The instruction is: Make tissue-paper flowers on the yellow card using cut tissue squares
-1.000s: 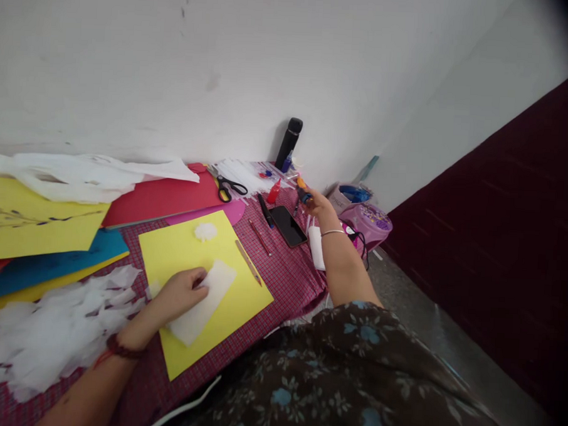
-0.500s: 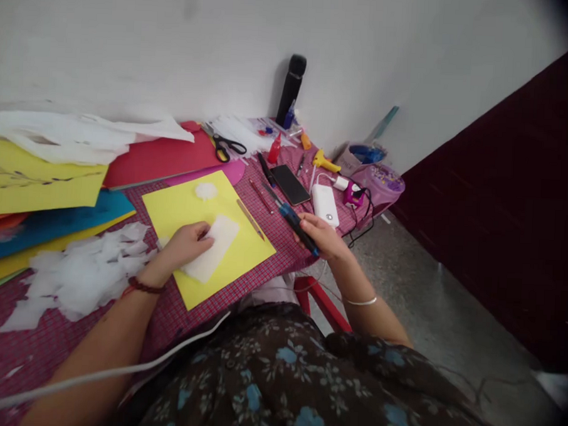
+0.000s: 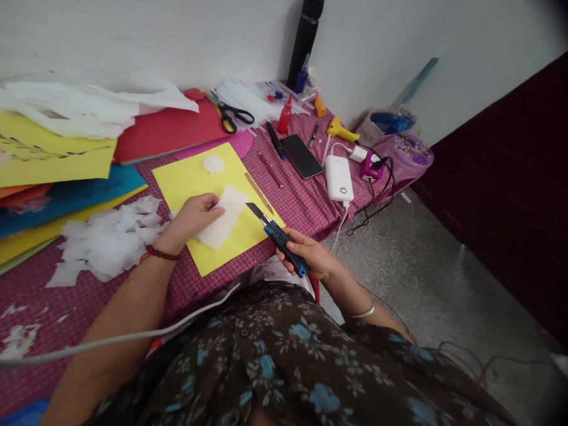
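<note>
My right hand (image 3: 305,253) is closed around a blue and black utility knife (image 3: 280,239), its dark blade out and pointing up-left over the edge of a yellow sheet (image 3: 182,178). My left hand (image 3: 197,220) pinches the left side of a folded white tissue paper (image 3: 226,220) above that sheet. A small white tissue puff (image 3: 213,165) lies near the sheet's top. Along its right edge lies a pencil (image 3: 260,194). To the left of my left hand, torn white tissue pieces (image 3: 113,237) form a loose heap.
Scissors (image 3: 232,116), a phone (image 3: 303,156), a red pencil (image 3: 270,170), a red glue bottle (image 3: 285,116) and a yellow glue gun (image 3: 343,129) lie farther back. A white power bank (image 3: 339,178) with cables sits at right. A black bottle (image 3: 305,38) stands by the wall.
The utility knife has moved left and down, from beside the phone to the yellow sheet's right edge. My left hand still grips the tissue paper. The camera view has shifted slightly.
</note>
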Action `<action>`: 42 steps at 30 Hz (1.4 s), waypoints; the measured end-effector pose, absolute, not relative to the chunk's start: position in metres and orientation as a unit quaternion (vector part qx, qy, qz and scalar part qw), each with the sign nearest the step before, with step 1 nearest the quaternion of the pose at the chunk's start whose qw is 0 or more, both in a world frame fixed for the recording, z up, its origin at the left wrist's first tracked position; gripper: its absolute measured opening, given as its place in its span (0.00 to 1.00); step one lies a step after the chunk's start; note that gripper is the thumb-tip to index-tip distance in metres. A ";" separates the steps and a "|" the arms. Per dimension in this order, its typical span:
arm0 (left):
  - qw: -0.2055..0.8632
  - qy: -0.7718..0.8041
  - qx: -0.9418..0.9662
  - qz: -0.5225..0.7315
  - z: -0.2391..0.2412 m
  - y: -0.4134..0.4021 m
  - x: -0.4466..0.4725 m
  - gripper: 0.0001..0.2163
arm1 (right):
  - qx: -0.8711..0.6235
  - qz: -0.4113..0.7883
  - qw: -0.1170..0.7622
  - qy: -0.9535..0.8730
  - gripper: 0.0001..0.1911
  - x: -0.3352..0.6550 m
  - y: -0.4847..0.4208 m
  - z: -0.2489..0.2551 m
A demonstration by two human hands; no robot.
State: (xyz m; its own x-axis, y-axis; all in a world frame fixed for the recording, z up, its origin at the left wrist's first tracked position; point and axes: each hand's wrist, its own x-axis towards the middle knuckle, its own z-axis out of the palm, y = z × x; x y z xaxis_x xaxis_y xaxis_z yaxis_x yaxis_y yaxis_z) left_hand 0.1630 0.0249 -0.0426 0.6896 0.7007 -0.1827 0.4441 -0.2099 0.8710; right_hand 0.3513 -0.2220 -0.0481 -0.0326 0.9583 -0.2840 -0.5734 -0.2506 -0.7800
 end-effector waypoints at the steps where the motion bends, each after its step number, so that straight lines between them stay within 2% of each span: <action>1: 0.511 0.373 0.764 0.125 -0.042 0.025 0.163 0.11 | -0.416 0.668 0.568 -0.241 0.29 0.350 -0.223 -0.050; 9: 0.559 0.376 0.731 0.111 -0.031 0.023 0.158 0.14 | -0.456 0.611 0.601 -0.240 0.31 0.349 -0.220 -0.059; 14: 0.573 0.401 0.707 0.100 -0.028 0.024 0.158 0.16 | -0.459 0.583 0.631 -0.224 0.24 0.341 -0.216 -0.064; 17: 0.586 0.411 0.691 0.100 -0.028 0.025 0.159 0.17 | -0.455 0.570 0.645 -0.228 0.23 0.341 -0.217 -0.062; 24: 0.628 0.420 0.651 0.071 -0.013 0.021 0.154 0.20 | -0.430 0.620 0.608 -0.248 0.24 0.354 -0.224 -0.047; 27: 0.665 0.388 0.638 0.035 -0.001 0.011 0.154 0.20 | -0.512 0.564 0.587 -0.273 0.23 0.364 -0.226 -0.044; 30: 0.667 0.335 0.665 -0.024 0.004 0.004 0.160 0.16 | -0.629 0.435 0.540 -0.353 0.20 0.377 -0.228 -0.042; 33: 0.575 0.298 0.757 -0.088 0.002 0.002 0.167 0.11 | -0.706 0.296 0.479 -0.430 0.21 0.390 -0.230 -0.041; 36: 0.316 0.307 0.896 -0.058 0.001 -0.004 0.168 0.09 | -0.732 0.255 0.409 -0.482 0.23 0.401 -0.231 -0.039; 38: 0.132 0.313 0.941 0.012 0.004 -0.014 0.164 0.12 | -0.734 0.240 0.348 -0.531 0.21 0.408 -0.230 -0.035; 39: 0.072 0.309 0.947 0.042 0.005 -0.020 0.162 0.14 | -0.735 0.227 0.318 -0.554 0.20 0.412 -0.229 -0.032; 42: 0.038 0.254 0.963 0.082 0.003 -0.036 0.156 0.15 | -0.737 0.173 0.245 -0.606 0.21 0.421 -0.221 -0.022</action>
